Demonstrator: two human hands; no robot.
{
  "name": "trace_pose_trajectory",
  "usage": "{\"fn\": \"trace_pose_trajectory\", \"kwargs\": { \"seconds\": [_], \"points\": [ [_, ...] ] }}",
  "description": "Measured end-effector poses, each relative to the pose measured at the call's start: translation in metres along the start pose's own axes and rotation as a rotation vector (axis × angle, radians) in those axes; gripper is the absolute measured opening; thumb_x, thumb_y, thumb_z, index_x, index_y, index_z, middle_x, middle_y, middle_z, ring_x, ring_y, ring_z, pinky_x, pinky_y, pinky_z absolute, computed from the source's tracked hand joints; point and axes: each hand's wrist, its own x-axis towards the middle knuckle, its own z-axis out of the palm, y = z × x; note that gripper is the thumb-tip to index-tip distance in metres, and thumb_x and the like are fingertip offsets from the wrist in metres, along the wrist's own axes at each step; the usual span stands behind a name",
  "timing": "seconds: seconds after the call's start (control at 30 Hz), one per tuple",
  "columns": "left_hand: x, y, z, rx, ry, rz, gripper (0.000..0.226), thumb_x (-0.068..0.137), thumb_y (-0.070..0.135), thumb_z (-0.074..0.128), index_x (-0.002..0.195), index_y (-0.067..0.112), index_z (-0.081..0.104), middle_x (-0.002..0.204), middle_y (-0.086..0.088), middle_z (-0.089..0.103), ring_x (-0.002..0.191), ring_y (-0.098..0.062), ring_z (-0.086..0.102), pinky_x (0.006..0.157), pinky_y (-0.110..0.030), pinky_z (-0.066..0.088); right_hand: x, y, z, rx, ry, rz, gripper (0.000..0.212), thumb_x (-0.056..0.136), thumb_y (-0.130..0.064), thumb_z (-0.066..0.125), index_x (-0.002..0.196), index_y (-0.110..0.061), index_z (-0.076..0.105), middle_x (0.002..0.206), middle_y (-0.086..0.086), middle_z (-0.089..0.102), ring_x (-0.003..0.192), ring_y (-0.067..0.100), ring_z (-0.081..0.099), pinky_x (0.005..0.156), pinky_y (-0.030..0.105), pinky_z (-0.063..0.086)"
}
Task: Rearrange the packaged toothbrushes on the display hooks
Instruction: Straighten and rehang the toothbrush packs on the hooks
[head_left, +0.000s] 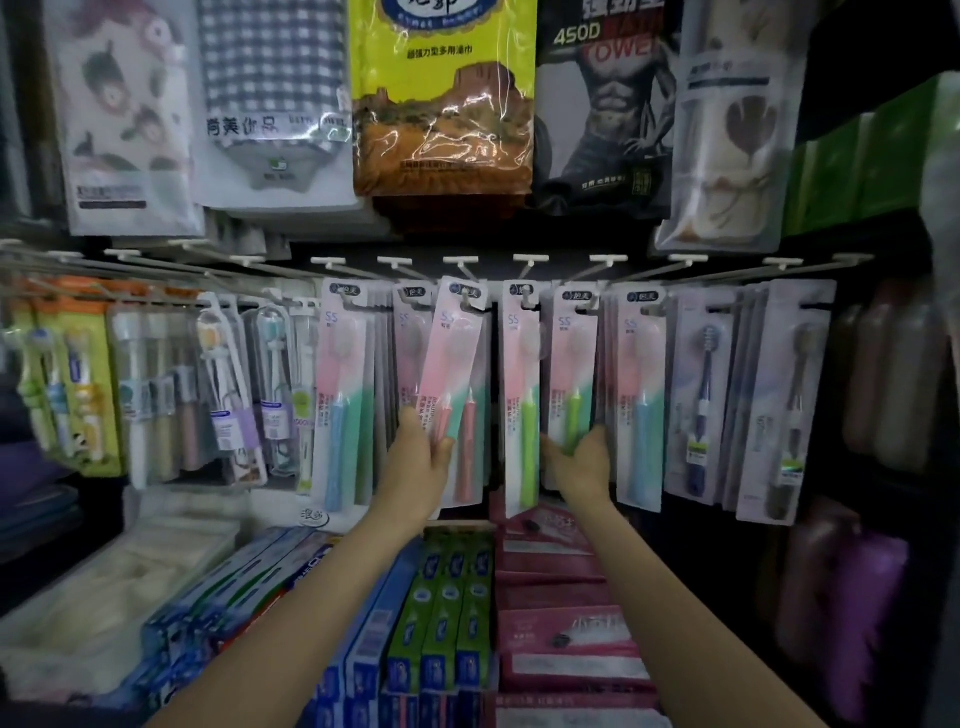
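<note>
Hands at work on a shop's toothbrush rack: the left hand grasps the lower end of a tilted pink pack, its top leaning right toward a hook while the bottom swings left. Whether the pack's hanging hole is on the hook or just off it cannot be told. Right of that pack, the right hand grips the bottom of a green-brush pack, which hangs upright from the next hook but one. Between the two hangs another green pack, untouched. Further rows of the same pink-and-green card flank the tilted pack on both sides, with dark blue brushes well to its right and children's brushes well to its left. Below it lie boxed toothpaste and pink cartons; above it hang bagged towels.

The risk appears to lie in the slant: held only by its foot, the pink pack could slip past the hook tip and drop onto the boxes, or snag its neighbour and drag that off too. With both hands occupied, neither is free to catch a fall.
</note>
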Motion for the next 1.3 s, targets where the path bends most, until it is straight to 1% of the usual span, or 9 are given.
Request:
{"fn": "trace_pose_trajectory", "kwargs": {
  "seconds": [0.13, 0.27, 0.33, 0.53, 0.67, 0.77, 0.93, 1.1, 1.3],
  "points": [
    [0.002, -0.003, 0.002, 0.008, -0.004, -0.011, 0.018, 0.097, 0.015, 0.043, 0.102, 0.01, 0.026, 0.071, 0.005, 0.032, 0.062, -0.007, 0.036, 0.049, -0.017, 0.026, 0.003, 0.0, 0.002, -0.029, 0.063, 0.018, 0.08, 0.089, -0.017, 0.061, 0.147, -0.002, 0.008, 0.148, 0.017, 0.03, 0.135, 0.03, 0.033, 0.108, 0.036, 0.03],
    [0.002, -0.005, 0.004, -0.005, -0.013, -0.011, 0.018, 0.096, 0.016, 0.043, 0.097, 0.009, 0.026, 0.073, -0.002, 0.036, 0.066, -0.015, 0.042, 0.052, -0.021, 0.032, 0.007, -0.003, 0.0, -0.032, -0.061, -0.03, 0.088, 0.089, -0.021, 0.061, 0.148, -0.006, -0.004, 0.155, 0.013, 0.012, 0.142, 0.029, 0.017, 0.116, 0.039, 0.019],
    [0.001, -0.004, 0.004, -0.006, -0.017, -0.009, 0.018, 0.097, 0.016, 0.042, 0.095, 0.009, 0.026, 0.071, 0.0, 0.034, 0.062, -0.011, 0.039, 0.05, -0.021, 0.03, 0.009, -0.006, -0.002, -0.019, -0.1, -0.026, 0.091, 0.089, -0.023, 0.061, 0.148, -0.008, -0.005, 0.155, 0.012, 0.014, 0.142, 0.029, 0.019, 0.115, 0.045, 0.02],
    [0.0, -0.001, 0.0, 0.006, -0.029, -0.003, 0.017, 0.097, 0.016, 0.042, 0.095, 0.011, 0.026, 0.068, 0.004, 0.033, 0.058, -0.006, 0.034, 0.048, -0.02, 0.027, 0.006, -0.012, -0.012, -0.004, 0.021, 0.046, 0.073, 0.089, -0.011, 0.061, 0.145, -0.001, 0.015, 0.142, 0.015, 0.039, 0.129, 0.03, 0.04, 0.104, 0.034, 0.034],
    [-0.002, 0.002, -0.001, -0.01, -0.028, 0.005, 0.018, 0.097, 0.014, 0.043, 0.097, 0.011, 0.025, 0.069, 0.006, 0.032, 0.058, -0.004, 0.034, 0.046, -0.016, 0.025, -0.018, -0.016, -0.015, -0.091, 0.031, -0.003, 0.078, 0.09, -0.014, 0.06, 0.147, -0.004, 0.008, 0.146, 0.016, 0.034, 0.129, 0.031, 0.04, 0.1, 0.035, 0.038],
    [-0.002, 0.003, 0.0, -0.029, -0.037, -0.012, 0.018, 0.097, 0.015, 0.044, 0.096, 0.011, 0.026, 0.069, 0.004, 0.034, 0.059, -0.009, 0.037, 0.048, -0.02, 0.029, -0.034, -0.019, -0.028, -0.205, 0.01, -0.076, 0.074, 0.09, -0.016, 0.06, 0.146, -0.004, 0.012, 0.145, 0.017, 0.036, 0.127, 0.032, 0.042, 0.097, 0.037, 0.04],
    [-0.002, 0.0, 0.001, -0.01, -0.033, -0.023, 0.02, 0.097, 0.016, 0.044, 0.095, 0.011, 0.024, 0.071, -0.001, 0.033, 0.062, -0.011, 0.037, 0.049, -0.022, 0.026, -0.039, -0.017, -0.066, -0.41, 0.078, -0.191, 0.055, 0.087, -0.017, 0.064, 0.132, -0.002, 0.036, 0.12, 0.018, 0.056, 0.099, 0.028, 0.054, 0.075, 0.034, 0.046],
    [-0.004, 0.004, 0.004, -0.055, -0.042, -0.05, 0.02, 0.097, 0.016, 0.043, 0.097, 0.013, 0.023, 0.081, -0.008, 0.041, 0.07, -0.015, 0.044, 0.051, -0.021, 0.031, -0.039, -0.001, -0.081, -0.358, 0.055, -0.079, 0.055, 0.083, -0.018, 0.069, 0.129, 0.0, 0.043, 0.116, 0.017, 0.057, 0.105, 0.031, 0.056, 0.08, 0.035, 0.047],
    [-0.005, 0.006, -0.003, -0.043, -0.054, -0.051, 0.019, 0.097, 0.016, 0.043, 0.098, 0.014, 0.024, 0.072, 0.0, 0.038, 0.063, -0.013, 0.043, 0.051, -0.024, 0.032, -0.042, 0.011, -0.077, -0.383, 0.082, -0.104, 0.045, 0.088, -0.014, 0.062, 0.127, 0.0, 0.044, 0.117, 0.017, 0.058, 0.095, 0.027, 0.055, 0.073, 0.029, 0.043]
  ]
}}
